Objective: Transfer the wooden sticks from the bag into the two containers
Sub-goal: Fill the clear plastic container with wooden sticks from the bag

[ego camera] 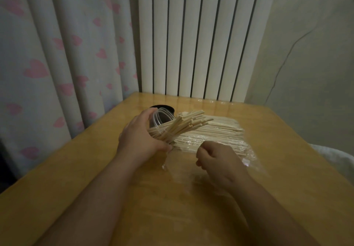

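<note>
Mid-frame, the tilted clear container point(163, 114) of wooden sticks point(191, 123) is clasped by the left grip point(140, 138). The right grip point(222, 161) is curled over the bag point(226, 137); whether anything is held cannot be told. The desk point(76, 178) extends to the lower-left edge.

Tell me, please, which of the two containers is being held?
The clear plastic container, tilted in the left hand with wooden sticks poking out; the black container stands behind it on the table.

Pale wooden sticks point(191, 124), clear container point(160, 118), black container point(169, 109), tan table point(172, 211), white curtain point(57, 54) with pink hearts.
</note>
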A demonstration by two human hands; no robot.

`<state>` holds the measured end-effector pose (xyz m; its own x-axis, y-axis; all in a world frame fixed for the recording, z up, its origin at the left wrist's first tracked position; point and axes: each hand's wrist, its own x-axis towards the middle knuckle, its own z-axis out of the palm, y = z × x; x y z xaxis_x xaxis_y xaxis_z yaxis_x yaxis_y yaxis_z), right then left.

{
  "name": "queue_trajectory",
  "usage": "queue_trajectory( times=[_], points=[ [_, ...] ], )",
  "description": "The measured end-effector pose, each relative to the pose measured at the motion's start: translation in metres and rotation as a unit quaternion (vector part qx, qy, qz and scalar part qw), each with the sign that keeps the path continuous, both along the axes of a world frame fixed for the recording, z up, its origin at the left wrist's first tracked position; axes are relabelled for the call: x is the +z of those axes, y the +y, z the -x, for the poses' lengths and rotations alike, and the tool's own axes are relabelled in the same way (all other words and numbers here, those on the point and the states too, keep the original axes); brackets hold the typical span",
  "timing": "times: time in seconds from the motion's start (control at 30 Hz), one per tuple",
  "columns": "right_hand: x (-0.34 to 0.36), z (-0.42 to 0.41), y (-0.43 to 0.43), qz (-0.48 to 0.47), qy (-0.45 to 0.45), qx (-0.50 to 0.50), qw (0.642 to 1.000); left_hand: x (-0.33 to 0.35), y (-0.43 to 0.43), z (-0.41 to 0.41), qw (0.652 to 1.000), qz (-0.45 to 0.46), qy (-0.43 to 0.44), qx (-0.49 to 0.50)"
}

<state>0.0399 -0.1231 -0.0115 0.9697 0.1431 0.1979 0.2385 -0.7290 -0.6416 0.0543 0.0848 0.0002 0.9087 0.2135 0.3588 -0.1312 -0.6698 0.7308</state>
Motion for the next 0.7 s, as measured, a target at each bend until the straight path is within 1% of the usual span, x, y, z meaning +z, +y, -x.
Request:
queue_trajectory(
  times=[0.1, 0.2, 0.27, 0.33, 0.5, 0.7],
  points=[
    [-0.004, -0.004, 0.003, 0.055, 0.021, 0.028, 0.998, -0.001, 0.001, 0.000, 1.000, 0.003, -0.003, 0.001],
    [-0.013, -0.012, 0.003, 0.129, 0.040, 0.055, 0.989, -0.001, 0.001, 0.000, 1.000, 0.003, -0.005, 0.003],
    [-0.021, -0.021, 0.001, 0.183, 0.053, 0.046, 0.981, 0.000, 0.001, 0.000, 1.000, 0.005, -0.004, 0.002],
    [-0.027, -0.028, -0.001, 0.216, 0.066, 0.026, 0.974, 0.000, 0.001, 0.000, 1.000, 0.007, -0.004, 0.003],
    [-0.032, -0.032, 0.001, 0.265, 0.032, -0.022, 0.963, 0.000, 0.001, 0.000, 1.000, 0.008, -0.004, -0.001],
    [-0.036, -0.032, 0.004, 0.292, 0.026, -0.035, 0.955, 0.001, 0.000, 0.000, 1.000, 0.011, -0.001, -0.001]
  ],
)
